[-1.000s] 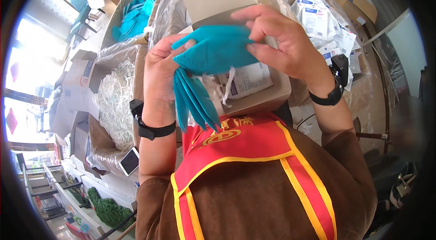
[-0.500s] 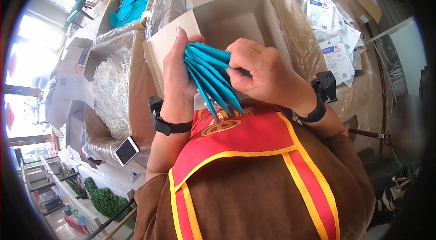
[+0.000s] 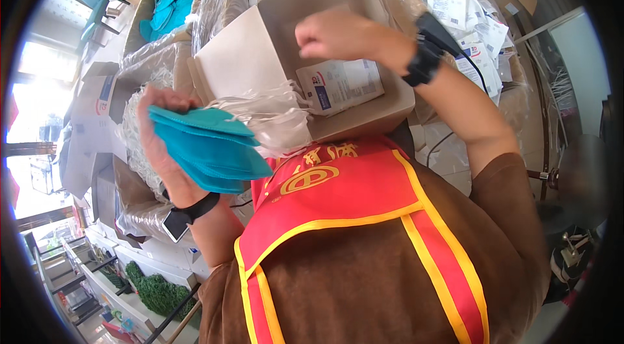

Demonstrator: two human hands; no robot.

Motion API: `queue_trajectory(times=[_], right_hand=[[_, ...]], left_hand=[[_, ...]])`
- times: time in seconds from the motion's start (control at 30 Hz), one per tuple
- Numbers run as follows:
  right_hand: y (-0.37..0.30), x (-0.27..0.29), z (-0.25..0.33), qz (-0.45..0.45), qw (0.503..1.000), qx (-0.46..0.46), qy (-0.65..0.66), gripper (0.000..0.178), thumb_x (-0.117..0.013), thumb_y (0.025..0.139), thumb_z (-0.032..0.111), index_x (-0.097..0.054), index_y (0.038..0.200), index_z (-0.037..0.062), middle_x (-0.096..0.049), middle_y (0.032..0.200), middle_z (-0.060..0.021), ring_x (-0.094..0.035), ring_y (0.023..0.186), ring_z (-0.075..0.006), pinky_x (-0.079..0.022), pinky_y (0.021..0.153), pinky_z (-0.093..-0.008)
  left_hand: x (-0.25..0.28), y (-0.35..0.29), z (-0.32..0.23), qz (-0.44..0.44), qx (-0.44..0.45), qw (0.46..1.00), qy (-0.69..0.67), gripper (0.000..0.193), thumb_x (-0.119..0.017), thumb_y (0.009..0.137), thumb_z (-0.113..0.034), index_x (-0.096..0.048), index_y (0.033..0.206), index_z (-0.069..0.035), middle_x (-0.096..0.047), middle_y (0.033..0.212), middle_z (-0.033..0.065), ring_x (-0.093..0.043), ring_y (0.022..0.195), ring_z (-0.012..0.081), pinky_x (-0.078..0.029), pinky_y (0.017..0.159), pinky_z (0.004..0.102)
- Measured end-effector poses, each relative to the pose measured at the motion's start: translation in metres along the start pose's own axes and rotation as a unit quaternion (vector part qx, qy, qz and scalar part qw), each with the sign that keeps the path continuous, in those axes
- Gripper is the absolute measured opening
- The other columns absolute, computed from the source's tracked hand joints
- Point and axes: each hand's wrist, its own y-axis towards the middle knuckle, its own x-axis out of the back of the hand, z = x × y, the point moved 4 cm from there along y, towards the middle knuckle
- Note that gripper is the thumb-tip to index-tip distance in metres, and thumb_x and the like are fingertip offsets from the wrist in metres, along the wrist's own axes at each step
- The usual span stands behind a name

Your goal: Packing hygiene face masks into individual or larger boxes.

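My left hand (image 3: 159, 155) is closed around a stack of folded teal face masks (image 3: 208, 155), which fan out toward my apron. White ear loops (image 3: 276, 113) trail from the stack to the right, over the near edge of an open cardboard box (image 3: 240, 51). Above that box, my right hand (image 3: 335, 35) has its fingers curled, and nothing shows in them. Inside the box lies a white printed packet (image 3: 354, 84), partly behind the loops.
A plastic-lined carton at the far left holds teal masks (image 3: 172, 9). White strands (image 3: 136, 136) fill another behind my left hand. On the right, a lined carton holds several white packets (image 3: 448, 6). A phone (image 3: 175, 225) lies by my left wrist.
My right hand has let go of the masks and moved up over the box. My left hand has carried the stack left and down, and the packet in the box has come into view.
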Motion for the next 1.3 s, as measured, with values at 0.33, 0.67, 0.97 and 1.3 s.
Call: queue_trajectory(times=[0.33, 0.67, 0.97, 1.3], right_hand=[[0.016, -0.087, -0.06, 0.152, 0.979, -0.078, -0.114, 0.021, -0.069, 0.083, 0.02, -0.065, 0.098, 0.0061, -0.066, 0.094, -0.0155, -0.063, 0.09, -0.0352, -0.049, 0.078, -0.042], [-0.045, 0.056, 0.037, -0.098, 0.991, 0.054, 0.068, 0.016, -0.064, 0.083, 0.013, -0.054, 0.08, 0.0016, -0.057, 0.081, -0.0136, -0.055, 0.073, -0.0305, -0.044, 0.066, -0.0364], [-0.074, 0.058, 0.067, -0.247, 0.958, 0.138, 0.039, 0.01, -0.063, 0.081, 0.009, -0.055, 0.08, 0.0027, -0.053, 0.073, -0.0124, -0.055, 0.073, -0.0329, -0.045, 0.064, -0.0388], [-0.138, 0.073, 0.122, -0.318, 0.917, 0.237, 0.026, 0.012, -0.068, 0.071, 0.009, -0.058, 0.076, 0.0105, -0.055, 0.075, -0.0023, -0.055, 0.068, -0.0205, -0.045, 0.059, -0.0324]], left_hand=[[0.005, 0.009, 0.003, 0.098, -0.041, 0.967, 0.234, 0.026, -0.058, 0.093, -0.019, -0.051, 0.071, -0.007, -0.052, 0.065, 0.0039, -0.048, 0.058, 0.0104, -0.037, 0.054, 0.0237], [-0.077, 0.005, 0.061, 0.277, -0.15, 0.839, 0.443, 0.021, -0.072, 0.084, -0.014, -0.069, 0.099, 0.0, -0.064, 0.073, 0.0029, -0.055, 0.066, 0.0071, -0.043, 0.058, 0.0229], [-0.104, -0.015, 0.052, 0.319, -0.092, 0.865, 0.375, 0.024, -0.067, 0.09, -0.019, -0.067, 0.078, 0.002, -0.056, 0.061, -0.0012, -0.047, 0.06, 0.0033, -0.037, 0.052, 0.0221], [-0.049, 0.051, 0.07, 0.147, -0.019, 0.948, 0.28, 0.026, -0.067, 0.09, -0.02, -0.059, 0.067, -0.009, -0.054, 0.062, -0.0061, -0.041, 0.053, 0.0023, -0.028, 0.049, 0.0197]])
